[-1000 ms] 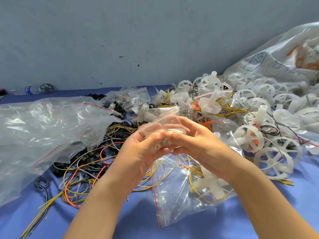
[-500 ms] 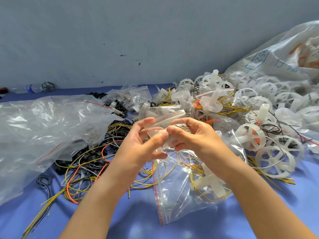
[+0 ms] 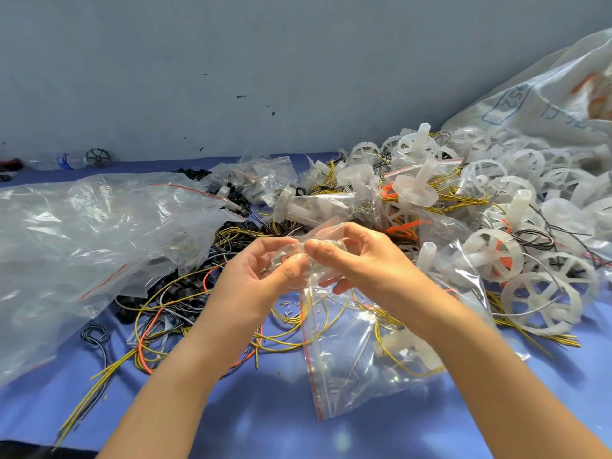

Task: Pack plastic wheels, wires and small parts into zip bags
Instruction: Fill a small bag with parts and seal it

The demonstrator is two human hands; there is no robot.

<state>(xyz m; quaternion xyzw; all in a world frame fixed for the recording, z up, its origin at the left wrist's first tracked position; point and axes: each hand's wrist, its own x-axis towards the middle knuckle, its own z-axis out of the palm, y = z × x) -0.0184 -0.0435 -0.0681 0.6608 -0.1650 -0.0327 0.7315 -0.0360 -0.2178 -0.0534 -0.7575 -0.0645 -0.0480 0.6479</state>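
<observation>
Bag (image 3: pixel 324 228) in a two-sided pinch
My left hand (image 3: pixel 261 279) and right hand (image 3: pixel 367 260) each grip an end; it lies crosswise between them.

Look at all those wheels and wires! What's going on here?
A person is packing parts. The left hand and right hand pinch a small clear zip bag above the blue table. Under them lies a second zip bag with parts inside. White plastic wheels are piled on the right; loose wires tangle on the left.
</observation>
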